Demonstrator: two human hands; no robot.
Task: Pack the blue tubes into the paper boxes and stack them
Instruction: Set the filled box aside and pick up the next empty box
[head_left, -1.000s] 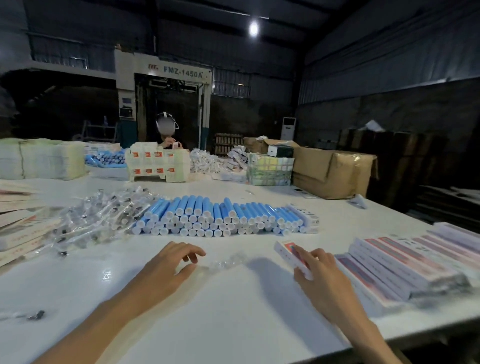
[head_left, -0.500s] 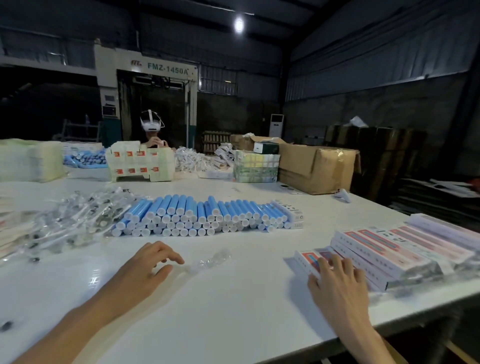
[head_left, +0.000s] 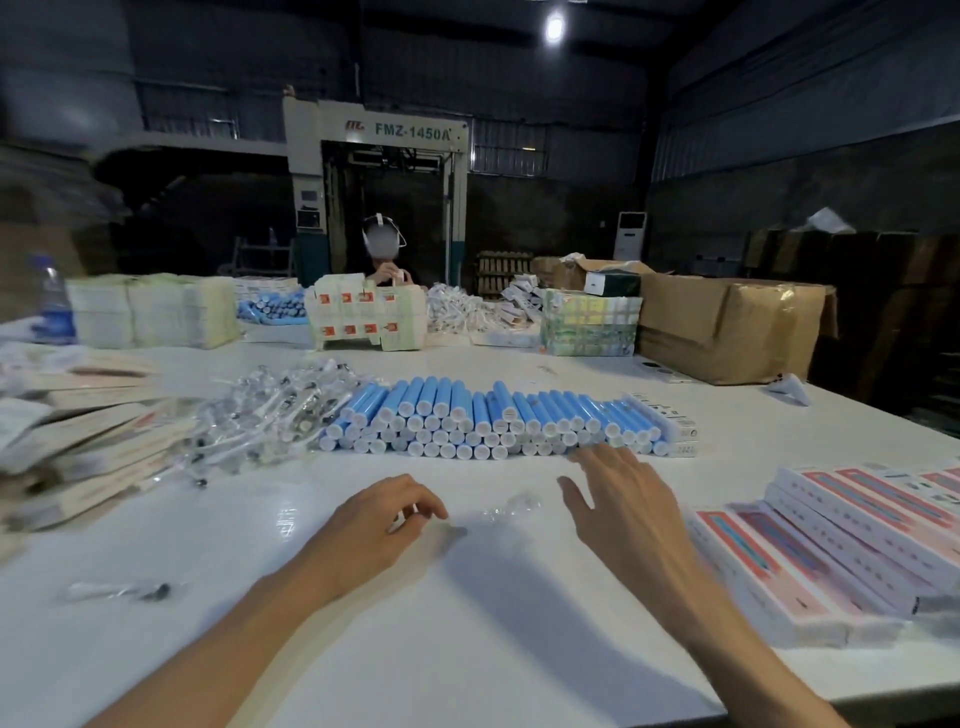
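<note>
Right hand (head_left: 623, 501), fingers spread apart, hovers just beside the stacked blue cylindrical tubes (head_left: 488, 415); left hand (head_left: 382, 525), loosely curled, holding nothing, rests on the white surface (head_left: 467, 649)

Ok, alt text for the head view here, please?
A person's right hand, fingers spread, stretches toward the front of a stacked row of blue tubes on a white table, while the left hand rests loosely curled and empty nearby. Closed paper boxes lie in overlapping rows at the right; clear plastic packets are heaped at the left.
</note>
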